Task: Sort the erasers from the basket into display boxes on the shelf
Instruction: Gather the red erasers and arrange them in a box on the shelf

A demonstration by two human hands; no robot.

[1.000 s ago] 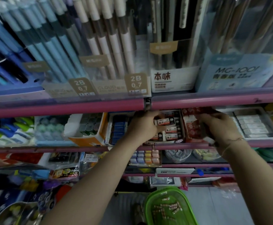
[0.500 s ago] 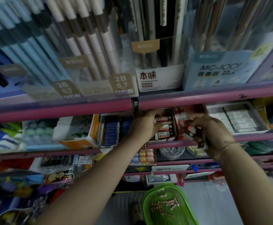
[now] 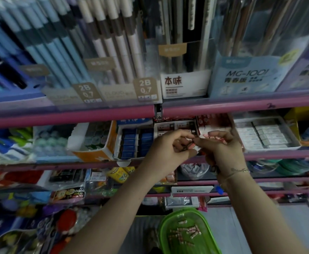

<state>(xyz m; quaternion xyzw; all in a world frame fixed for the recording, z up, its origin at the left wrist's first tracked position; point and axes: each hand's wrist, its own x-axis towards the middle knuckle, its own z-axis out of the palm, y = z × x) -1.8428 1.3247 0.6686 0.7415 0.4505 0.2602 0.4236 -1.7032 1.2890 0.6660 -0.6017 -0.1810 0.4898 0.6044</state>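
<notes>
Head view: both hands pulled back from display boxes (image 3: 175, 128), left hand (image 3: 170, 153) and right hand (image 3: 221, 151) now pinching small erasers (image 3: 194, 146) together before shelf (image 3: 278, 153); more wait in basket (image 3: 164, 233).

Tan tag, left (image 3: 85, 92): reading "2B 0,7", standing on the front of a clear pencil box on the top shelf.
Tan tag, right (image 3: 145, 89): showing the same "2B 0,7", on the neighbouring clear pencil box.
Clear box front (image 3: 116, 93): faintly showing "CLOUD" between the two tan tags.
White card (image 3: 185, 83): displaying "本味" in dark red; the small lines under it are staying unreadable.
Pale blue box (image 3: 245, 76): carrying "MG-1001"; the characters beneath are blurring.
Snack packet (image 3: 68, 194): showing "nana" at its right edge, on a lower shelf.
</notes>
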